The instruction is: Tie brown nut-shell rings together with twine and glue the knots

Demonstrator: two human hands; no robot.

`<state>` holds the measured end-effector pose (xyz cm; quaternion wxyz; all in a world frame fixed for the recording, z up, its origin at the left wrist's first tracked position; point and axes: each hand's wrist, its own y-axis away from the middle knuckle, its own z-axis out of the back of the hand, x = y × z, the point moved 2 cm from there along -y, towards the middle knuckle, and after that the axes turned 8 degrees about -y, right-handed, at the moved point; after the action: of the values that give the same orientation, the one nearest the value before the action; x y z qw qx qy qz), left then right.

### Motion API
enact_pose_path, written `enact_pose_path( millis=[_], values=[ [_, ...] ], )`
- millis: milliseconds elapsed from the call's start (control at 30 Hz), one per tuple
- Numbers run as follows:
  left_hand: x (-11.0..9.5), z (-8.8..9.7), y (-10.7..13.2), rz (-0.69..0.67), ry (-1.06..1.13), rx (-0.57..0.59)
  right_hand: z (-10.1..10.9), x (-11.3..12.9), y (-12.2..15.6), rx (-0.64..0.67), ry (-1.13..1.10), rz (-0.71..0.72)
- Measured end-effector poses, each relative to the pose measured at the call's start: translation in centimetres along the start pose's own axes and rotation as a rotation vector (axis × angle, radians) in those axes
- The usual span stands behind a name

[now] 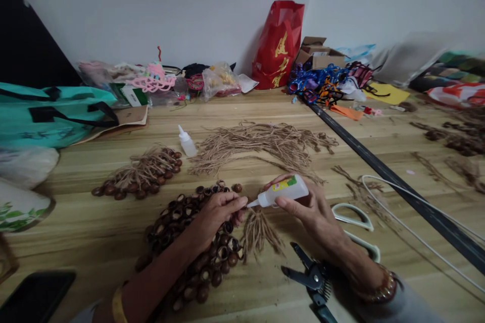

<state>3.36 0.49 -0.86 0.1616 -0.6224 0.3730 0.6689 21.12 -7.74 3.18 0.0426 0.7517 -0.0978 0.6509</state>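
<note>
My right hand (314, 212) is wrapped round a white glue bottle (290, 189) with a yellow and green label. The bottle lies tilted, its thin nozzle pointing left to the fingertips of my left hand (223, 209). Those fingers are pinched together; what they hold is too small and hidden to make out. Under my left forearm spreads a pile of opened brown nut shells (174, 222). A small bundle of brown cords (259, 232) lies just below the nozzle. One single shell (237, 188) sits behind my left hand.
Black pliers (312, 277) and white-handled scissors (354, 214) lie by my right forearm. Farther back are a long heap of cords (257, 146), a second bottle (187, 142) and shells with cords attached (140, 174). A white cable (409, 222) curves at right; a phone (38, 295) lies front left.
</note>
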Motion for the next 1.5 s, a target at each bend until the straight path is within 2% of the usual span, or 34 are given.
enact_pose_path(
  millis=[333, 1167, 1500],
  values=[
    [-0.13, -0.09, -0.01, 0.012, -0.001, -0.013, -0.12, 0.15, 0.32, -0.022, 0.001, -0.016],
    [0.01, 0.01, -0.04, 0.000, -0.028, -0.002, 0.00, 0.38, 0.05, 0.061, 0.045, 0.060],
    [0.18, 0.00, -0.08, 0.005, -0.033, -0.011, -0.14, 0.49, 0.08, 0.028, 0.060, 0.068]
  ],
)
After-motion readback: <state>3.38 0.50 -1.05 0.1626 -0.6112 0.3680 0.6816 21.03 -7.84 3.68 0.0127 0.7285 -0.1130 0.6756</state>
